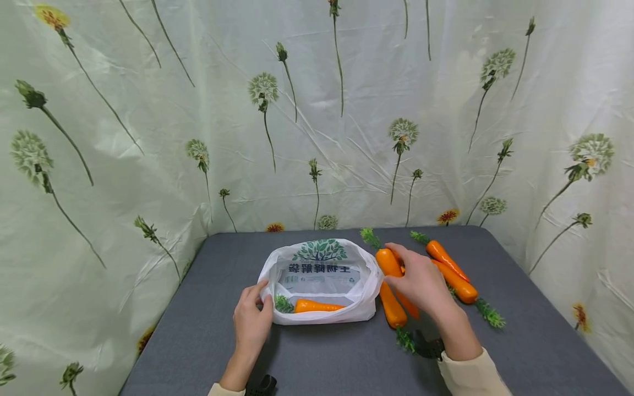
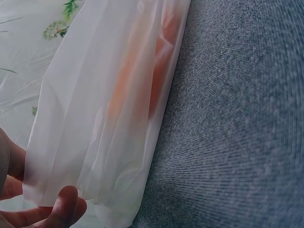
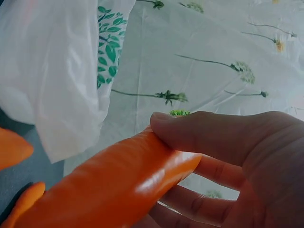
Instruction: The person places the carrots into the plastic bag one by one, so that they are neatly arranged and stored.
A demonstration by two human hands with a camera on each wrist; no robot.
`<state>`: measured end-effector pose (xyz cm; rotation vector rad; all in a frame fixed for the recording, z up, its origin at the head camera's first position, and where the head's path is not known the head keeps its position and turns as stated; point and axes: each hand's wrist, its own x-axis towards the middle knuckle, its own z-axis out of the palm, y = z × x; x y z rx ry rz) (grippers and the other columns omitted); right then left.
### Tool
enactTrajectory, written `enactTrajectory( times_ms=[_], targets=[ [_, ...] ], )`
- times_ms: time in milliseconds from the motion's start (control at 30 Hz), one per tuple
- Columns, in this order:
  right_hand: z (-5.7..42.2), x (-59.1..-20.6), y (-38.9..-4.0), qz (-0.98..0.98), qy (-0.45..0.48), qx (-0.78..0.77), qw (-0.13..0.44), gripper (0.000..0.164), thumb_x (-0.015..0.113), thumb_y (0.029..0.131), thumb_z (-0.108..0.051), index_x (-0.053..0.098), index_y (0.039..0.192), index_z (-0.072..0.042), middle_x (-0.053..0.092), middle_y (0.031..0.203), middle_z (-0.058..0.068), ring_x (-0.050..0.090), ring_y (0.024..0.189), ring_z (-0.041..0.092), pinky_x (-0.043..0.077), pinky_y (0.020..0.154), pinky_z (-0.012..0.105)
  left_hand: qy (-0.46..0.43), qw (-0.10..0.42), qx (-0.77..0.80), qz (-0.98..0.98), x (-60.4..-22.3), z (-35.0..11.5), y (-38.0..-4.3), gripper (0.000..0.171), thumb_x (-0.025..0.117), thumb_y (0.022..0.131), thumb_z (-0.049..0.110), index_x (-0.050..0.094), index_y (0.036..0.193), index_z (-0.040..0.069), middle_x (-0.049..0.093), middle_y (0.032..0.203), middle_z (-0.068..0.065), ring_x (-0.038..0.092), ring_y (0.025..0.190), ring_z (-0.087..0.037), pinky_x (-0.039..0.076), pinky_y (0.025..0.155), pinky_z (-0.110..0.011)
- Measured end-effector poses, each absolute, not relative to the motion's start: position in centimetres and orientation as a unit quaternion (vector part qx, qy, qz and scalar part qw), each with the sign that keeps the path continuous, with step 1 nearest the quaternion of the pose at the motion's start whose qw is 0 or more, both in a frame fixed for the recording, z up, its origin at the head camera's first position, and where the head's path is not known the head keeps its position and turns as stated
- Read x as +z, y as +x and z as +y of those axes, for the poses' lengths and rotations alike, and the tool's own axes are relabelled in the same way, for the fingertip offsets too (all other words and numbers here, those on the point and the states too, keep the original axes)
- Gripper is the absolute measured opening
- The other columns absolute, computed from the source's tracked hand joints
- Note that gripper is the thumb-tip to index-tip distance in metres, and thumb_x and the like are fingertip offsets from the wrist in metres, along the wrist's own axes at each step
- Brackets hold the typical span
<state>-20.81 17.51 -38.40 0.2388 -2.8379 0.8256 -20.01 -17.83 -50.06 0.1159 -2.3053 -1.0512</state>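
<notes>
A white plastic bag (image 1: 369, 308) with a green tree print lies with its mouth held wide. Inside it rests an orange carrot (image 1: 317, 306) with a green leafy top, which shows blurred through the plastic in the left wrist view. My left hand (image 1: 252, 316) grips the bag's left rim between thumb and fingers. Just right of the bag, my right hand (image 1: 421, 278) pinches another carrot (image 3: 128, 180) near its leafy end, thumb on top and fingers beneath. Under and before that hand lie a carrot (image 1: 393, 311) and, partly hidden, one more.
Farther right on the dark grey table (image 1: 317, 357) lie more carrots, one slim carrot (image 1: 447, 259) behind a thicker carrot (image 1: 460, 285). A pale sheet (image 1: 346, 165) printed with dandelions hangs behind the table and along both sides.
</notes>
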Motion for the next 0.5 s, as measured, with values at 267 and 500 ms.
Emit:
enactTrajectory(
  times_ms=[267,500],
  targets=[
    [16.0,-37.7,-21.4,-0.95,0.097,0.276,0.114,0.07,0.083,0.081,-0.02,0.054,0.145,-0.019,0.068,0.117,0.009,0.064,0.087,0.024,0.051,0.069,0.04,0.042,0.302,-0.398,-0.865,-50.0,-17.8,-20.0,0.035,0.069,0.09,0.007,0.071,0.125,0.007,0.065,0.112,-0.01,0.063,0.079,-0.022,0.05,0.069,-0.041],
    [14.6,-37.2,-21.6,-0.946,0.098,0.289,0.111,0.072,0.083,0.082,-0.019,0.052,0.147,-0.022,0.068,0.117,0.007,0.064,0.088,0.023,0.052,0.069,0.041,0.041,0.304,-0.394,-0.866,-50.2,-17.8,-20.1,0.035,0.069,0.09,0.007,0.071,0.125,0.007,0.065,0.113,-0.009,0.063,0.079,-0.022,0.05,0.069,-0.041]
  ],
)
